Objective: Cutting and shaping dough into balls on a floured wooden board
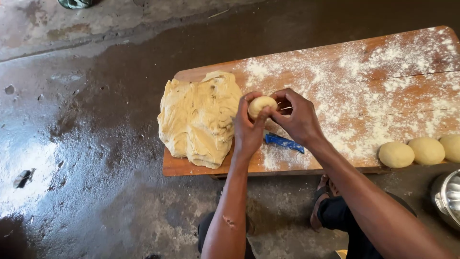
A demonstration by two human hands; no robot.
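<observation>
- I'm seeing both hands meeting over the floured wooden tabletop [364, 91], with one small dough ball [261, 105] between them.
- Left hand [247, 132] is cupping the ball from below and from its left side; its fingers are closing around it, thumb up over the near edge.
- Right hand [299, 117] is coming in from the right; its fingers are pinching at the ball's right side, so they are closed on the dough too.
- The ball is sitting above the tabletop, not resting on it, just right of the big dough mass [199, 117] and touching neither that nor the board, as far as I can tell.
- The ball is looking roughly round, with no clear long axis. Both hands are in contact; the left is carrying most of it.
- A blue scraper [283, 142] is lying flat on the tabletop right under the hands, its long axis running left to right.
- Three finished dough balls [424, 151] are sitting in a row at the near right edge, well apart from the hands.
</observation>
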